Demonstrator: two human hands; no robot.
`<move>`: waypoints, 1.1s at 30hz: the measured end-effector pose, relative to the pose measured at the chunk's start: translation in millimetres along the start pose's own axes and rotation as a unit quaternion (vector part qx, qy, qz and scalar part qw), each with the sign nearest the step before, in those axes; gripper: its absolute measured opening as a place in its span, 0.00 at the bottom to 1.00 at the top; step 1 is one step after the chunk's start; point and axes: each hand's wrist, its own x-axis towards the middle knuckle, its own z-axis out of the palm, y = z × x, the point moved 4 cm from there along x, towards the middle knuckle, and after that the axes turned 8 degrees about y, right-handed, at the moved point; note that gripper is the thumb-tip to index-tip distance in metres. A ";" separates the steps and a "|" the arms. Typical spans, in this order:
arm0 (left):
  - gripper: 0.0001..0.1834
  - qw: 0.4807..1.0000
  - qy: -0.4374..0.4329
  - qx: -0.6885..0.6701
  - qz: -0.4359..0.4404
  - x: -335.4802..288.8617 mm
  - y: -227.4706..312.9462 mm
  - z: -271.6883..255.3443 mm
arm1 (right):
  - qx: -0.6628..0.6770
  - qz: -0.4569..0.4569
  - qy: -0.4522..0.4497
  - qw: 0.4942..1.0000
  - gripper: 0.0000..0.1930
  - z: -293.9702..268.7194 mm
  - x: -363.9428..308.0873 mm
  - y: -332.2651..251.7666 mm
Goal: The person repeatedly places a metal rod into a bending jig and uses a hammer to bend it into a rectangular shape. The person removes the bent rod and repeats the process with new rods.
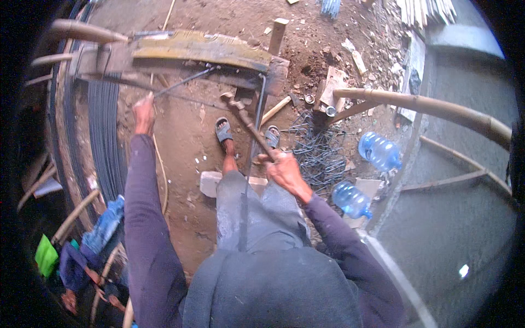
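My left hand (144, 112) is raised at the left, its fingers closed round the near end of a thin steel rod (183, 82). That rod slants up to the wooden bench (197, 51), its far end against the bench's front edge. My right hand (284, 170), in front of my knees, grips a rusty metal bar (250, 127) with a knobbed head. The head points up and left, below the bench and apart from the rod. A grey rod (259, 104) with a bent top runs down from the bench's right end toward my legs.
Bent steel pieces (314, 150) lie heaped right of my feet, beside two blue water jugs (379, 151). A hammer (276, 109) lies on the dirt. Long dark rods (106, 139) are stacked at left. Bamboo poles (426, 104) jut in at right. Another person (87, 262) is at lower left.
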 end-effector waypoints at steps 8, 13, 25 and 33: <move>0.22 0.997 0.061 0.028 0.026 -34.4 23.8 5.3 | -0.234 -0.044 0.099 0.966 0.09 -137.2 48.0 79.0; 0.20 0.996 0.069 0.033 0.048 -32.2 20.5 5.4 | -0.327 -0.167 0.050 0.929 0.13 -157.6 122.1 106.0; 0.21 0.994 0.094 -0.007 0.059 -36.2 17.4 9.4 | -0.408 -0.257 0.013 0.876 0.07 -186.2 192.3 74.9; 0.22 0.992 0.101 0.000 0.081 -31.0 8.7 11.6 | -0.403 -0.358 -0.045 0.841 0.09 -200.0 246.9 66.7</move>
